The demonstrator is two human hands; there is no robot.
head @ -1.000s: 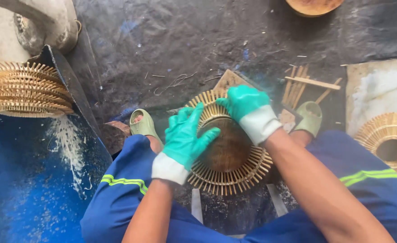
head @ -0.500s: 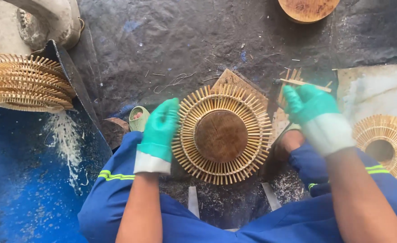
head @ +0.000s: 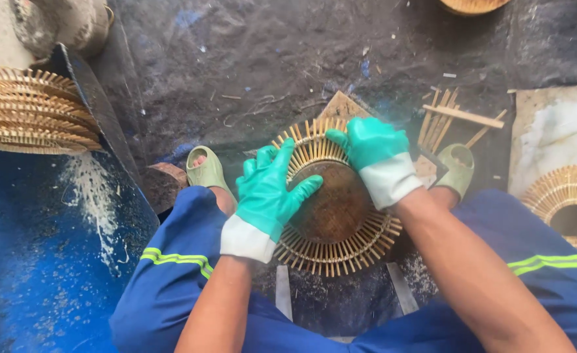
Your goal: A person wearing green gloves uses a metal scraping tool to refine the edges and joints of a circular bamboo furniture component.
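Your left hand [head: 269,189] lies spread flat, fingers wide, on the left side of the round bamboo mat [head: 333,202], pressing rather than gripping. Your right hand [head: 370,145] is cupped over its upper rim, fingers curled down on the spokes; I cannot tell whether they close around any one of them. The mat sits on the dark floor [head: 249,72] between your two green sandals [head: 206,171], just in front of your knees.

It looks light and fairly stiff at its solid brown centre, but the thin sticks radiating out are likely springy and easy to snap. Press on the centre disc, and take the rim with several sticks at once.

Count: one mat under your hands, one stack of finished mats [head: 30,111] at the far left, too many to number, one more mat [head: 566,209] at the right edge, and a small bundle of loose sticks [head: 442,121] near your right foot.
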